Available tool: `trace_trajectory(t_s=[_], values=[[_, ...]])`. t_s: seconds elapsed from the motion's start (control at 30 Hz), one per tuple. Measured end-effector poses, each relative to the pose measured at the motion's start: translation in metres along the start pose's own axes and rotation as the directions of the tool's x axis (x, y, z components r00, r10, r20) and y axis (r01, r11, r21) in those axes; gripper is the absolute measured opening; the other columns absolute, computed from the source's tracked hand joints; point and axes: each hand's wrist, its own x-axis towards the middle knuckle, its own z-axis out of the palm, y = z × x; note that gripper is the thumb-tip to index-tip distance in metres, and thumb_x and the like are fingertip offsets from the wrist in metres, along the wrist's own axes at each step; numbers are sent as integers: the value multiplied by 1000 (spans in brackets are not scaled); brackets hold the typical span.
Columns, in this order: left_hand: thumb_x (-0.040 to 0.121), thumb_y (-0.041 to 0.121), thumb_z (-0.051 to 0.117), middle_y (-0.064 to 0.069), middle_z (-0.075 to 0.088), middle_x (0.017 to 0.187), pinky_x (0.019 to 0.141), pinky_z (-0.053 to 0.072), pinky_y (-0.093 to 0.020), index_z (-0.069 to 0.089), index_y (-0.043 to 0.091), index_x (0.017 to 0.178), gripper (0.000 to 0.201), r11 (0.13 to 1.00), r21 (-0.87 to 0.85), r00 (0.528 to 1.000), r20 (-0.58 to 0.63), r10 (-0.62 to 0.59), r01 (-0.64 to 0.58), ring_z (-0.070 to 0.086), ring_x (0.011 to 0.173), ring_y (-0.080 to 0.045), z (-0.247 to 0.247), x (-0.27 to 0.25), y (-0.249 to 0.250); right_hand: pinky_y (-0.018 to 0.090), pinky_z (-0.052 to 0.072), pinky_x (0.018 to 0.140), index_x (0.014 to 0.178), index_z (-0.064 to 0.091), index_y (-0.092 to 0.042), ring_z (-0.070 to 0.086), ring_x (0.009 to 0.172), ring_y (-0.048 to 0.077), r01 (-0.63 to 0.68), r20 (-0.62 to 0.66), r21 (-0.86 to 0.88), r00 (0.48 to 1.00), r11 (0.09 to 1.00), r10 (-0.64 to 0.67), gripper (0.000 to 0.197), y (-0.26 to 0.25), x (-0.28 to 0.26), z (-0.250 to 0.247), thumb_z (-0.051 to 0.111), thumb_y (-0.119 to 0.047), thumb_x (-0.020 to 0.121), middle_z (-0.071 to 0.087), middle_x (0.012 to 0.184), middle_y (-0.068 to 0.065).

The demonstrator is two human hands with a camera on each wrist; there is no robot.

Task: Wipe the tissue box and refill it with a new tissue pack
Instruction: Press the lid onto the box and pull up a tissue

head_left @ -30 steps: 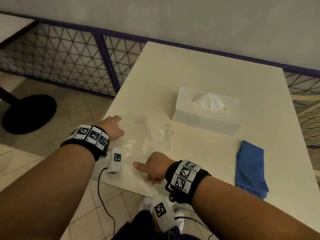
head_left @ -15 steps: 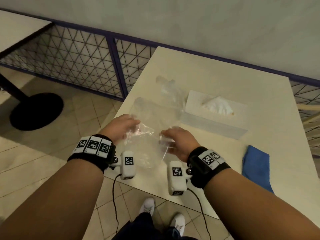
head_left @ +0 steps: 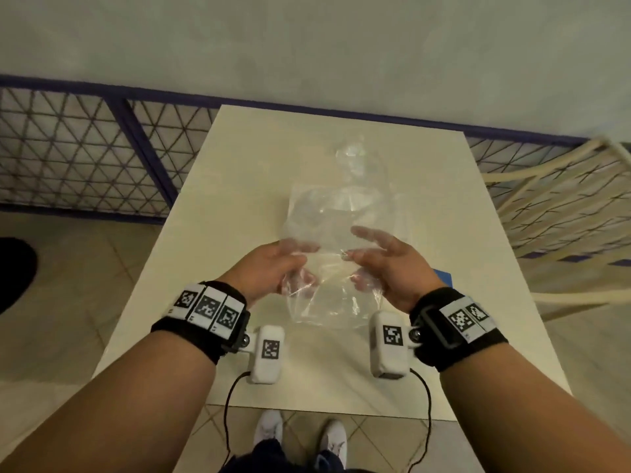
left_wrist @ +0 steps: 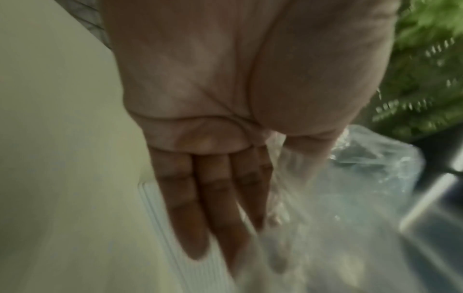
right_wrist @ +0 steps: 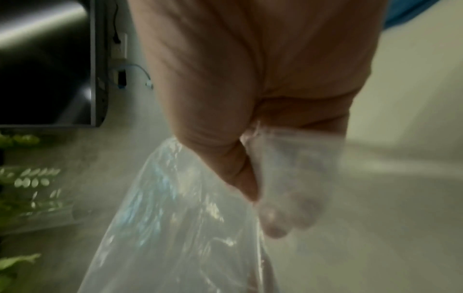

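Note:
A clear plastic bag [head_left: 341,213] hangs in the air over the cream table [head_left: 239,199], held upright between both hands. My left hand [head_left: 304,266] pinches its left edge between thumb and fingers, and my right hand [head_left: 356,257] pinches its right edge the same way. The right wrist view has my thumb pressing the bag [right_wrist: 175,228] against fingers that lie behind the film. In the left wrist view the bag [left_wrist: 338,218] runs between my thumb and straight fingers [left_wrist: 200,208], with a white ribbed box edge [left_wrist: 170,228] below. From the head view the tissue box is hidden behind the bag.
A corner of the blue cloth [head_left: 443,277] peeks out beside my right wrist. A blue-framed mesh fence [head_left: 85,155] runs behind and left of the table. A cream slatted chair [head_left: 563,216] stands at the right. My shoes [head_left: 269,428] are at the table's near edge.
Both hands have lifted the plastic bag off the table and raised it in front of me. The hands came to the middle, and the bag now covers the tissue box.

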Motion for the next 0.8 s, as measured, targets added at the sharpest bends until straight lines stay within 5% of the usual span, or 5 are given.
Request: trace_trajectory(t_s=[0.17, 0.4, 0.6, 0.7, 0.8], values=[[95, 6, 44, -19, 67, 89, 79, 52, -53, 55, 26, 125, 37, 985, -170, 999, 45, -21, 28, 65, 83, -39, 21, 13, -7, 31, 54, 65, 120, 61, -29, 55, 57, 21, 26, -45, -22, 999, 999, -27, 37, 6, -8, -30, 54, -6, 93, 68, 71, 15], [91, 6, 49, -2, 65, 71, 50, 51, -24, 71, 22, 68, 36, 912, -405, 997, 1, -78, 72, 59, 65, -20, 38, 18, -6, 45, 48, 82, 83, 73, -3, 56, 84, 37, 2, -33, 241, 999, 970, 6, 21, 13, -6, -41, 53, -2, 79, 67, 87, 15], [88, 43, 38, -17, 70, 96, 63, 54, -36, 75, 5, 92, 53, 832, -518, 980, 89, -179, 199, 66, 73, -30, 26, 20, -15, 44, 55, 76, 116, 63, -7, 67, 94, 25, -211, 132, 253, 974, 944, 182, 76, 18, -4, -53, 63, -65, 67, 69, 107, 10], [86, 62, 45, -14, 69, 105, 57, 56, -38, 67, 7, 110, 64, 862, -423, 960, 138, -244, 280, 66, 75, -31, 30, 19, -14, 39, 58, 70, 112, 63, -16, 66, 83, 20, -136, 33, 2, 990, 991, 136, 38, 24, -6, -48, 70, -16, 75, 64, 105, 8], [80, 20, 69, -13, 60, 118, 57, 58, -37, 56, 17, 121, 43, 910, -318, 962, 148, -228, 264, 64, 85, -31, 34, 16, -15, 57, 46, 94, 109, 69, -20, 59, 88, 33, -83, -45, -27, 996, 996, 82, 51, 32, -3, -49, 58, 16, 75, 62, 112, 15]])
